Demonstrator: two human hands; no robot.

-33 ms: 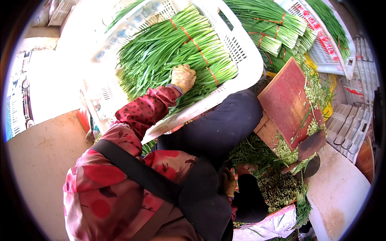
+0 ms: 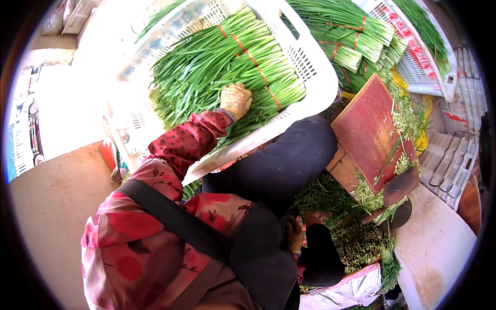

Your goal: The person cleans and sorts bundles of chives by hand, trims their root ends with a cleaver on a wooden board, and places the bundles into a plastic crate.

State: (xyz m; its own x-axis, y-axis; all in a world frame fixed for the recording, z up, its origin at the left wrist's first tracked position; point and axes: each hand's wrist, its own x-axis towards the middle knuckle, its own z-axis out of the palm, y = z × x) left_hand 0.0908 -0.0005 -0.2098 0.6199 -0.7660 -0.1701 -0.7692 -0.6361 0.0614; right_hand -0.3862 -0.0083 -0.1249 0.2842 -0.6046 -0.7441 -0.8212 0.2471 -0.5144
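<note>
Lower middle: gloved right hand (image 2: 295,235), fingers partly hidden; openness and hold cannot be told. Lower right: packed stalk ends (image 2: 356,245), white sheet (image 2: 346,290) just below. Upper middle: gloved left hand (image 2: 236,101) curled nearly to fist on green stalks (image 2: 201,67); whether gripping any, cannot tell. No visible change since preceding picture; handling at same point. White crate (image 2: 321,82) holds these stalks, orange-banded. Upper right: more banded bundles (image 2: 361,44); farther crate (image 2: 418,80) holding greens (image 2: 429,36).

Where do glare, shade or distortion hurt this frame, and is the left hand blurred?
Head view: glare whites out the upper left, bleaching the left side of the white crate; head view: the right hand sits in shade, detail unclear; head view: dark fisheye border rounds the corners; head view: the left hand shows no obvious blur.
</note>
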